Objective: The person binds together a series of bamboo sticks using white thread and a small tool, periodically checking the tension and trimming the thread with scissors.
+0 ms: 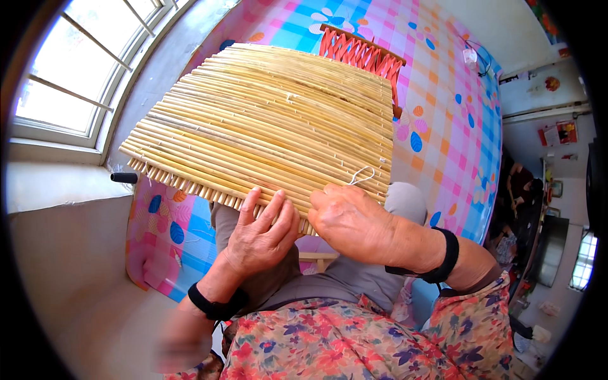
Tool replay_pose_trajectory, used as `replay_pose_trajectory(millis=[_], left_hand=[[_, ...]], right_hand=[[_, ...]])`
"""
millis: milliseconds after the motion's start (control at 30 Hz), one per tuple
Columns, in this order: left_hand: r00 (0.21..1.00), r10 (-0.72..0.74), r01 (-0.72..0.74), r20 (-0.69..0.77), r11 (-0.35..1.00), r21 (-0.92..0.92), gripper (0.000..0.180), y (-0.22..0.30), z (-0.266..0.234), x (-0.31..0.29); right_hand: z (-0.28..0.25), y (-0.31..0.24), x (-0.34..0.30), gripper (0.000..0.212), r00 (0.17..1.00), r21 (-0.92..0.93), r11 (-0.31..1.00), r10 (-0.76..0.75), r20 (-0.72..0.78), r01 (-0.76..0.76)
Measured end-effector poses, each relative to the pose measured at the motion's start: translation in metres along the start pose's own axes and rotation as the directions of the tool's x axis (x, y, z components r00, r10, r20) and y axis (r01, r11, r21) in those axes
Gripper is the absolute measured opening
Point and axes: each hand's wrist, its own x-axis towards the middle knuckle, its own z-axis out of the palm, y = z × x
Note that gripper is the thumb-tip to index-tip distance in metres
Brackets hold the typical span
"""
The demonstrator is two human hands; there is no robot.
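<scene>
A mat of pale yellow stalks (266, 120), laid side by side and stitched with white thread, lies tilted over my lap. My left hand (263, 234) grips its near edge, with fingers stretched over the top and the thumb hidden. To its right, my right hand (351, 218) is closed against the same edge. The fingertips are turned away, and whatever they pinch is hidden. Just beyond that hand, a loop of white thread (362, 176) lies on the stalks. Short thread ends stick up across the surface.
Under the mat spreads a colourful checked cover (437, 136). A wooden frame with red crossed straps (361, 54) lies beyond it. A black handle (123, 178) juts out at the mat's left corner. A barred window (69, 69) is at left; another person (522, 183) is far right.
</scene>
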Motion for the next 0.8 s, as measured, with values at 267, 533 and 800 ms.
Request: replay_pose_trajectory(millis=[267,533,800], left_hand=[[0.998,-0.013,0.013,-0.064,1.0,0.007,0.023,0.0,0.003,0.0],[0.973,-0.048,0.03,-0.226,0.996,-0.08,0.027,-0.005,0.004,0.016],[0.94,0.014,-0.047,-0.342,0.995,-0.088,0.028,-0.019,-0.009,0.046]], right_hand=[[-0.01,0.007,-0.017,0.037,0.962,0.148,0.985,0.123,-0.245,-0.089],[0.015,-0.016,-0.078,0.069,0.9,0.015,0.96,0.269,-0.342,-0.281],[-0.014,0.014,-0.061,0.037,0.858,-0.382,0.872,0.08,-0.507,-0.307]])
